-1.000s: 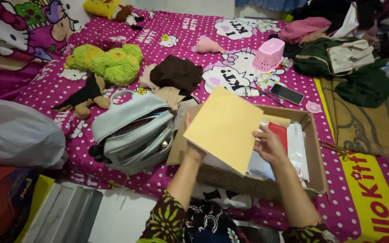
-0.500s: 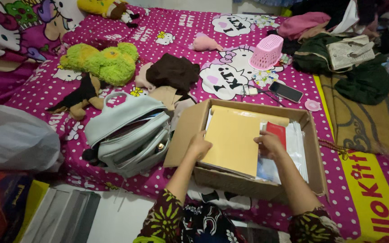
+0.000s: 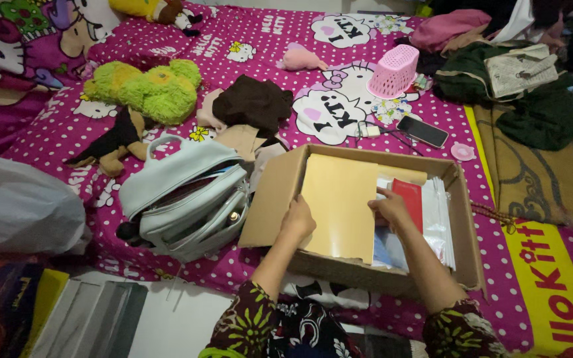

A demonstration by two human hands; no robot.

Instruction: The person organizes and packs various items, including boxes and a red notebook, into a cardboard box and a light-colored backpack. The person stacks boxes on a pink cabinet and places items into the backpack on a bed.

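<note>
An open cardboard box (image 3: pixel 465 225) sits on the pink dotted bedsheet in front of me. Inside it lies a large yellow-brown envelope (image 3: pixel 339 202), flat on top of papers. My left hand (image 3: pixel 298 219) grips the envelope's left edge at the box wall. My right hand (image 3: pixel 390 209) holds its right edge, fingers pressing beside a red booklet (image 3: pixel 408 199) and clear plastic sleeves (image 3: pixel 436 215).
A pale blue backpack (image 3: pixel 184 199) lies open left of the box. Green (image 3: pixel 144 89) and brown plush toys, dark folded cloth (image 3: pixel 253 103), a pink basket (image 3: pixel 392 71), a phone (image 3: pixel 422 131) and piled clothes (image 3: pixel 518 79) cover the bed. A white plastic bag (image 3: pixel 21 202) sits at left.
The envelope, held up and tilted a second ago, has come down flat into the box. Both hands followed it down and stay on its edges.
</note>
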